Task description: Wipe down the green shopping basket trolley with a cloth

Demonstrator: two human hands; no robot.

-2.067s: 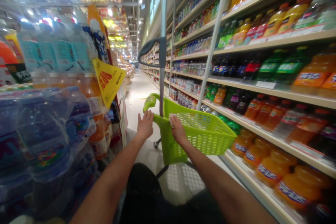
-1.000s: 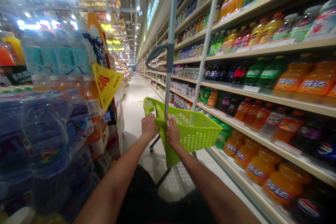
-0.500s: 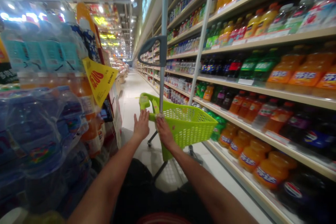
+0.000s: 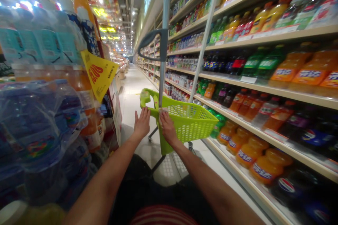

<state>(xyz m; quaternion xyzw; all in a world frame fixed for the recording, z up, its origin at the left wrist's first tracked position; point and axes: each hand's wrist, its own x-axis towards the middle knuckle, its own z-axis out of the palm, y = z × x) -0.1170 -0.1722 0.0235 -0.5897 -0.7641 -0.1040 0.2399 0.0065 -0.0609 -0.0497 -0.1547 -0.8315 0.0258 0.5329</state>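
Note:
A lime-green shopping cart [image 4: 194,126] with a perforated basket stands before me, and a tall grey pole [image 4: 163,74] with a dark loop handle [image 4: 153,45] rises beside its rear. My left hand [image 4: 142,123] rests its outstretched fingers on the cart's rear bar, thumb apart. Just to the right, my right hand [image 4: 168,128] presses a small pale cloth or wipe [image 4: 163,110] against the basket's rear rim near the pole's foot. Its fingers lie close together over the cloth, partly hiding it.
Shelves [image 4: 274,86] of bottled drinks run along the right side. Stacked bottle packs [image 4: 39,123] and a yellow price sign [image 4: 98,74] stand close on the left. Between them a pale tiled aisle [image 4: 132,84] leads away.
My right hand has shifted slightly right and up along the rim with the cloth. The left hand stays on the bar. The view has tilted slightly downward.

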